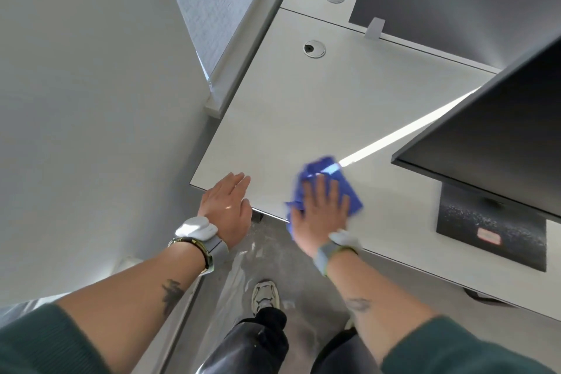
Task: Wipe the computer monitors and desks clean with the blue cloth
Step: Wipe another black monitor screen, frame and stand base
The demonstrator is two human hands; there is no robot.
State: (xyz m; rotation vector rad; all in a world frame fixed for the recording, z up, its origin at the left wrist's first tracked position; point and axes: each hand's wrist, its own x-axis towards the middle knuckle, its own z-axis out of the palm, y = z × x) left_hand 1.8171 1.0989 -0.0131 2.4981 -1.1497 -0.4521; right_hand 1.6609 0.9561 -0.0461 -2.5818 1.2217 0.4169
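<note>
Nearest to us, our left hand (226,205) lies flat on the near corner of the white desk (303,106), fingers straight and together, gripping nothing. Beside it, our right hand (323,215) presses palm-down on the blue cloth (352,199) with its fingers straight and spread, not curled round it.

The cloth is bunched under the palm and shows on both sides of the hand and past the fingertips. Its long axis runs away from us along the hand. Its near end hangs over the desk's front edge, and its far corner reaches a bright strip of sunlight. Its outline is blurred.

To the right, near the cloth but apart from it, sits the dark monitor base (491,237), with the monitor (501,130) leaning over that side. Ahead and to the left the desktop lies bare up to a round cable grommet (314,48). The grey wall (91,100) stands past the desk's left edge.
</note>
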